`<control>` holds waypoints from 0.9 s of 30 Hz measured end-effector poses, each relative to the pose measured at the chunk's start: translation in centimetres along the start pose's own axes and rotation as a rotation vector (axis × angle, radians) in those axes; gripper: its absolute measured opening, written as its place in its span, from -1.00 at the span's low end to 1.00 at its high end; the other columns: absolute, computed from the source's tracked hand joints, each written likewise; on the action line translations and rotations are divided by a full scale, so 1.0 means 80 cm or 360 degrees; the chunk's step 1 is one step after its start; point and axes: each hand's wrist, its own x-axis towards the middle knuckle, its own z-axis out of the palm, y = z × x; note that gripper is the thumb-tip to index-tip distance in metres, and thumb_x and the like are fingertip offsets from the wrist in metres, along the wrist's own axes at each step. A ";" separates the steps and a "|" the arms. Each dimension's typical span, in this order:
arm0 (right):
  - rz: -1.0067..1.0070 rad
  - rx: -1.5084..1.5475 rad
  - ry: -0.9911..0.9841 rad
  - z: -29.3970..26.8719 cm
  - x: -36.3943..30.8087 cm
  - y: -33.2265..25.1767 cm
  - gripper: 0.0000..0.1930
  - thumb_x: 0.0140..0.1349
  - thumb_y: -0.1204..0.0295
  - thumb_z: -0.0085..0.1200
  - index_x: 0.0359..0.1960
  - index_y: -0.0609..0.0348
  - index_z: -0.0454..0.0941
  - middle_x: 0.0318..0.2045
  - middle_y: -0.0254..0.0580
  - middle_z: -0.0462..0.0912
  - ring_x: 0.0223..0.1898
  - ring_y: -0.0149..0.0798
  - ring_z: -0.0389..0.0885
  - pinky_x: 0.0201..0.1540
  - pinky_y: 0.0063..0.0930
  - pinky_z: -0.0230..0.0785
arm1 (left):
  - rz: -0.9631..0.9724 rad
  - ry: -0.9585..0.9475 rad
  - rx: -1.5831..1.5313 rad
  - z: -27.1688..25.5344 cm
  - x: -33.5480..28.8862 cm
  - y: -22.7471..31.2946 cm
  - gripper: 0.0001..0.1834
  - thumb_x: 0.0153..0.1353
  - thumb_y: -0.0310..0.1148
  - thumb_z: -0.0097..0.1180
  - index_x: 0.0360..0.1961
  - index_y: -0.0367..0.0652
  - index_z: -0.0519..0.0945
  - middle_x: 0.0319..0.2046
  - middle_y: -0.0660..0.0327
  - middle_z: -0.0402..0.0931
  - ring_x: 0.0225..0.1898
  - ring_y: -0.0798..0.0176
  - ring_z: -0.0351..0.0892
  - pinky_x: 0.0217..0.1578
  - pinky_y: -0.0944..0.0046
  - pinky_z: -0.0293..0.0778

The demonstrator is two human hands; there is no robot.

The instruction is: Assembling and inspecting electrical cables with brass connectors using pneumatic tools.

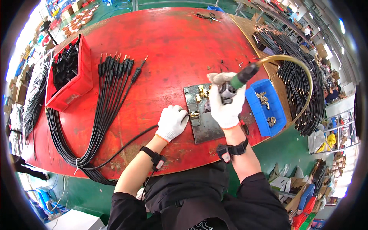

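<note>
My left hand (172,122), in a white glove, has its fingers closed around the end of a black cable (142,133). This end meets a brass connector (194,114) seated in a small metal holder on a dark steel plate (207,130). Over the plate's right side, my gloved right hand (227,109) wraps around an air tool (238,79) with a green and black body. A yellowish hose (303,65) arcs from its rear end. The tool's tip is hidden behind the hand. Several brass pieces (201,93) lie on the plate's far part.
A blue bin (256,111) with small metal parts stands right of the plate. Bundled black cables (100,111) with plugs lie to the left, beside a red crate (82,73) of black parts. Scissors (208,17) lie at the far edge. More cables (299,76) are heaped at right.
</note>
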 end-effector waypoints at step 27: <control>0.0013 -0.0396 -0.0101 0.044 -0.047 0.036 -0.65 0.34 0.74 0.13 0.09 0.30 0.33 -0.06 -0.02 0.63 -0.02 -0.14 0.77 0.15 -0.20 0.68 | 0.0168 -0.0068 0.0127 0.009 -0.003 -0.003 -0.88 0.29 -0.26 0.26 -0.30 -0.05 0.66 -0.31 0.20 0.55 -0.21 0.02 0.57 -0.20 0.00 0.47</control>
